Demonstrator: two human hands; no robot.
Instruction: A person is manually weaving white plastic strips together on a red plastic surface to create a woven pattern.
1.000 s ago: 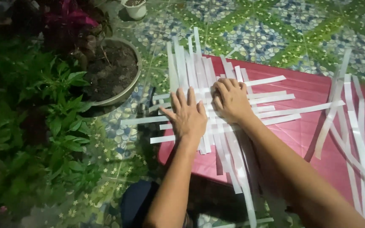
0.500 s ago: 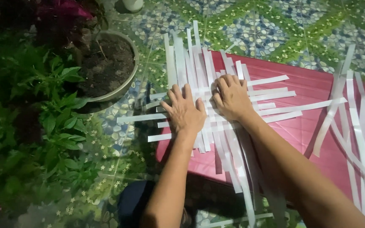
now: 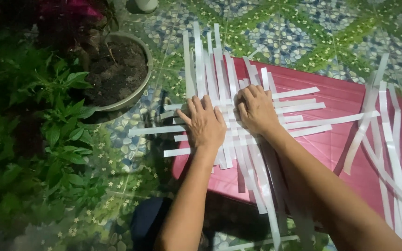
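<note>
White strips lie crossed in a loose weave on the red worktop, long ones running away from you and shorter ones across them, some ends hanging past the near and left edges. Your left hand presses flat on the crossing, fingers spread, gripping nothing. Your right hand sits just beside it on the same strips, fingers curled down onto them; you cannot tell whether it pinches one. A loose bundle of spare strips lies well apart at the right. A soil-filled pot stands on the tiled floor to the left.
</note>
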